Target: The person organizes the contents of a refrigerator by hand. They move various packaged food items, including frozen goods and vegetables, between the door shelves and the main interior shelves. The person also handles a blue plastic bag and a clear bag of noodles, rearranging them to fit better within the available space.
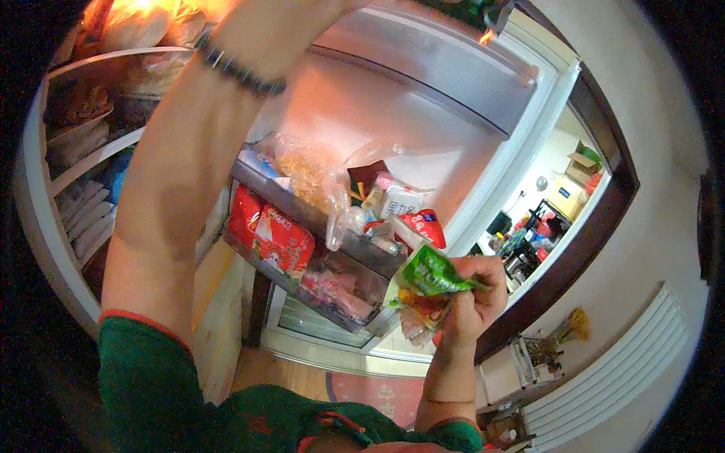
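My left arm reaches up across the refrigerator's open door, a dark bracelet (242, 74) around the wrist. Only the near part of my left hand (294, 26) shows; its fingers are cut off by the upper edge. Low at the right, my right hand (479, 294) is closed on a green plastic packet (434, 273), pinched by one end. A clear bag with orange-brown contents (419, 309) hangs just below it, against the same hand. Beside them, the door bin (325, 204) holds a clear bag of yellowish food (302, 175) and several packets.
A lower door bin (347, 321) holds a red package (272, 234) and pinkish packs. Higher up is another translucent door shelf (423, 68). Stocked refrigerator shelves (98, 162) stand at the left. A white radiator (612, 370) lines the right wall, near a doorway.
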`<state>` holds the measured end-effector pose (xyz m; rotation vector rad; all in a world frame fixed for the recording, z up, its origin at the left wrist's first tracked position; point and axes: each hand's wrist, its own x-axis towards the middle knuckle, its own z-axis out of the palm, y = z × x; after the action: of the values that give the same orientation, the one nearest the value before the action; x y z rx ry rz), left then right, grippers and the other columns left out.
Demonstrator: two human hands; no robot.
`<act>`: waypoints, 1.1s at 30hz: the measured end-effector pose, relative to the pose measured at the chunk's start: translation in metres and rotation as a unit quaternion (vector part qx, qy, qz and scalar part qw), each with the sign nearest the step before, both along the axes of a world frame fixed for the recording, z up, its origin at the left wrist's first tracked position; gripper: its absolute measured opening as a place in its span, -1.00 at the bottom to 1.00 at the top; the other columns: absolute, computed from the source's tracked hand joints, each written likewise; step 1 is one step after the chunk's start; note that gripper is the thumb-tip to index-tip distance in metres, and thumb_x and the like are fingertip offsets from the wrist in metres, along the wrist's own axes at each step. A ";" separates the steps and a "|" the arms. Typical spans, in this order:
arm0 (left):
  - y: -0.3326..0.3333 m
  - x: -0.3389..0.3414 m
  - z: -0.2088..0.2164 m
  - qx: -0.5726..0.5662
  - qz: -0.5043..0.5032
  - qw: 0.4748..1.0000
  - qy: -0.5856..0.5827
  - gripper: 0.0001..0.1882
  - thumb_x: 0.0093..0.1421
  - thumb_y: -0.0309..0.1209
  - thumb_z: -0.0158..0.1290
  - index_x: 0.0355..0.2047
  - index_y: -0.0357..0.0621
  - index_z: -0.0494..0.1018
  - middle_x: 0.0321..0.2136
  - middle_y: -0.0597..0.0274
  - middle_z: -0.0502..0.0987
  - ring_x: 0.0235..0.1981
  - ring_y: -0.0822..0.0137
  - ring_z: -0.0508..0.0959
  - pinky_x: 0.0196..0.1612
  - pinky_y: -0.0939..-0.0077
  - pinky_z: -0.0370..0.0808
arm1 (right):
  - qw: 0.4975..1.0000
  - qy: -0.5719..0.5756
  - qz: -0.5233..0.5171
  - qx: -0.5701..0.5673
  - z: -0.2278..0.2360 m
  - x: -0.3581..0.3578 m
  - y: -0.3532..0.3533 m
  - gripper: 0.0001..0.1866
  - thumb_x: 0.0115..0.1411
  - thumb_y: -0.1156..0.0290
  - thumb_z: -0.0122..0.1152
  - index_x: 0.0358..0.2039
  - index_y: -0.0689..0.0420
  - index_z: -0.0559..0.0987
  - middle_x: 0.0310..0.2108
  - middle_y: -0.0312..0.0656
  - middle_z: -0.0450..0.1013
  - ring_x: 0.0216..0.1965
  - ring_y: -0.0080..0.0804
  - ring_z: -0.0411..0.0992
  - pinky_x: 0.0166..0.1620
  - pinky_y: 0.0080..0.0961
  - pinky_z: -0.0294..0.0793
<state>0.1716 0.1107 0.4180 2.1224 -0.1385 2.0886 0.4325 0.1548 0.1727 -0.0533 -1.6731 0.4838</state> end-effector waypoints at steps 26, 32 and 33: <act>0.087 0.021 0.061 0.081 0.648 0.757 -0.012 -0.68 -0.14 -0.25 0.19 -0.54 -0.31 0.55 -0.53 -0.17 0.53 -0.44 -0.02 0.56 -0.32 0.24 0.49 | 0.995 0.091 -0.020 0.035 0.138 0.078 0.050 -0.62 0.19 0.59 0.02 0.05 0.29 0.36 -0.05 -0.15 0.41 -0.04 -0.45 0.38 0.04 -0.52 0.33; 0.103 0.014 0.059 0.158 0.617 0.767 -0.077 -0.76 -0.02 -0.31 0.14 -0.54 -0.29 0.47 -0.50 -0.14 0.51 -0.37 -0.07 0.52 -0.30 0.17 0.44 | 0.990 0.025 -0.080 0.116 0.235 0.053 0.060 -0.65 0.22 0.49 0.05 0.02 0.29 0.40 -0.06 -0.13 0.42 -0.09 -0.42 0.41 -0.02 -0.54 0.38; 0.093 0.008 0.052 0.152 0.625 0.763 -0.064 -0.75 -0.02 -0.30 0.14 -0.54 -0.28 0.47 -0.50 -0.13 0.51 -0.37 -0.07 0.52 -0.29 0.17 0.44 | 0.988 0.029 -0.066 0.140 0.250 0.032 0.063 -0.69 0.19 0.46 0.11 -0.06 0.30 0.45 -0.15 -0.17 0.45 -0.16 -0.45 0.42 -0.08 -0.58 0.39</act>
<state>0.1794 0.2036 0.4705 2.5572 1.4105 2.9563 0.4645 0.2180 0.4232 0.0548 -1.6538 0.1467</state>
